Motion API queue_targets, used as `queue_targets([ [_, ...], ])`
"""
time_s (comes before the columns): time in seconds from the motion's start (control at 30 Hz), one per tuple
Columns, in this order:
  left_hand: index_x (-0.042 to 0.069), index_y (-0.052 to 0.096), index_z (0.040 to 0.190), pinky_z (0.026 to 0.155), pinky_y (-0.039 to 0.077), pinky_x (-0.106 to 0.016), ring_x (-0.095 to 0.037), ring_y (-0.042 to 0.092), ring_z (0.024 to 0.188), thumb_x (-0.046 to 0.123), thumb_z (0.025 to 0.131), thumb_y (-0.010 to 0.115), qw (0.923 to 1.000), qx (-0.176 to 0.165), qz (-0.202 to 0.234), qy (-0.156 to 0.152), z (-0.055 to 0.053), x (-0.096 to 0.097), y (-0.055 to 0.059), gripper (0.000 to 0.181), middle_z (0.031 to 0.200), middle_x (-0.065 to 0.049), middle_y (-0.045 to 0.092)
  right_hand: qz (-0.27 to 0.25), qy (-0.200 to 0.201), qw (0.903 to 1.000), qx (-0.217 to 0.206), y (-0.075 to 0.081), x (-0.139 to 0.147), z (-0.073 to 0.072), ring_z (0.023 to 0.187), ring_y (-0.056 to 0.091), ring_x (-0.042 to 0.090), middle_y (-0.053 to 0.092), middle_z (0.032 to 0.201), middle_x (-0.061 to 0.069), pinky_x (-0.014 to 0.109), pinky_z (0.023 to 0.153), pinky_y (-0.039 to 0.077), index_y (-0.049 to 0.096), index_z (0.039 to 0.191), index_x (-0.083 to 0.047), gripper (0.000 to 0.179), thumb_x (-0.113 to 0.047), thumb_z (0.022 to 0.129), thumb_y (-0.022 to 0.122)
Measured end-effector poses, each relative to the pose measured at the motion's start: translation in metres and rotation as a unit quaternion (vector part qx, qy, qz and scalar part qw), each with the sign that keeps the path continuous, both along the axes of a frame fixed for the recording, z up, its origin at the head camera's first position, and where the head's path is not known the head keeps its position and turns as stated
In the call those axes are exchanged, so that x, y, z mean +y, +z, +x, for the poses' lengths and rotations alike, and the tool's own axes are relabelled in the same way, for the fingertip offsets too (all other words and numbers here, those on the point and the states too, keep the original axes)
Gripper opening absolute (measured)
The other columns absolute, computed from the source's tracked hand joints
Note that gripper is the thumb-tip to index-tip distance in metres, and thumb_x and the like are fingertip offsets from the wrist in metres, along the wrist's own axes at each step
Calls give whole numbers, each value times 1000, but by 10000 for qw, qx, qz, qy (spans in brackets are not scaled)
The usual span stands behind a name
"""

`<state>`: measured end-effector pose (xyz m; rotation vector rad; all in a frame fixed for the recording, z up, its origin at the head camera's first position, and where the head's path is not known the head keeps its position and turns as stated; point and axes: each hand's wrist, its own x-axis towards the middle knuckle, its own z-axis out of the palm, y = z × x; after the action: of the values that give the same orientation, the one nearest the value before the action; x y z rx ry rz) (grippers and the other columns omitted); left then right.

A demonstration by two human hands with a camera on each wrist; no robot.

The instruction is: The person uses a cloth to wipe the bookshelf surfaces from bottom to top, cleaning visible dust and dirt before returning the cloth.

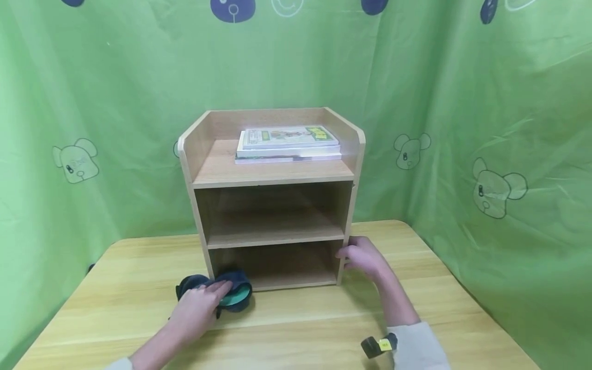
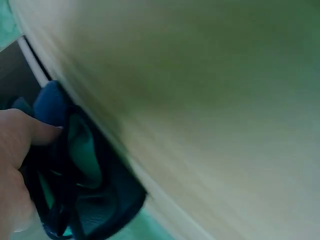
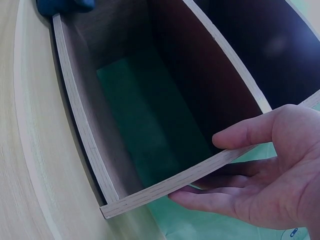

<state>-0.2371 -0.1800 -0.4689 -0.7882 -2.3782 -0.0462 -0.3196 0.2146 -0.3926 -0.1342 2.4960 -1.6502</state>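
A small wooden shelf unit (image 1: pixel 275 241) stands upright on the table, with two open compartments below a top tray. My left hand (image 1: pixel 198 307) holds a bunched dark blue fabric piece (image 1: pixel 237 289) with a green lining, at the unit's lower left front corner. In the left wrist view, the thumb presses into the folds of the fabric piece (image 2: pixel 82 150). At the unit's lower right, my right hand (image 1: pixel 365 256) grips the side panel (image 3: pixel 172 182), thumb on the inner side and fingers along the outer side.
Several books (image 1: pixel 289 145) lie stacked on the unit's top tray. The wooden table (image 1: pixel 296 329) reaches out on both sides of the unit. A green curtain (image 1: pixel 129 92) with bear prints hangs behind and at the sides. A black strap with a yellow tag (image 1: pixel 385 344) is by the right sleeve.
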Motion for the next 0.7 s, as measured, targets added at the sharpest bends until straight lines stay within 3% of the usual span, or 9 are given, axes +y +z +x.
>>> queue_targets([
  [0.07,11,72,113,59,57,-34,-18,70,72,-7,58,78,9976,-522,292,356,0,6,2,58,94,-5,77,21,-20,10000,0,1,0,0,125,56,47,50,141,37,51,99,53,42,141,18,62,-5,87,62],
  [0.2,11,73,112,54,49,-29,-10,59,62,-12,58,72,9842,-1344,819,813,0,15,9,58,82,-5,75,53,-11,10000,-26,2,1,1,126,56,49,48,142,37,52,101,52,39,143,19,64,-6,88,63],
  [0.37,11,76,108,60,54,-33,-12,65,69,-17,59,65,9729,-1785,1151,911,-1,18,15,57,89,-7,77,29,-27,10000,-24,2,2,1,124,57,48,50,141,37,51,100,53,40,143,19,64,-5,88,63],
  [0.47,11,77,107,61,54,-33,-14,66,72,-17,61,65,9730,-1836,1090,875,-2,16,17,56,91,-8,77,5,-53,10000,-24,1,2,1,123,58,48,50,140,37,50,100,53,41,142,19,63,-5,88,63],
  [0.57,11,77,112,57,52,-32,-15,67,69,-14,64,69,9806,-1692,685,713,-2,10,17,55,93,-9,78,6,-77,10000,-37,2,2,1,123,58,48,50,140,37,51,100,53,42,141,19,62,-5,87,63],
  [0.7,7,75,114,62,58,-35,-21,72,75,-12,62,73,9956,-913,-82,196,0,0,16,56,99,-9,78,57,-43,10000,-28,2,1,2,124,57,48,49,141,37,51,100,53,40,143,18,63,-5,88,62],
])
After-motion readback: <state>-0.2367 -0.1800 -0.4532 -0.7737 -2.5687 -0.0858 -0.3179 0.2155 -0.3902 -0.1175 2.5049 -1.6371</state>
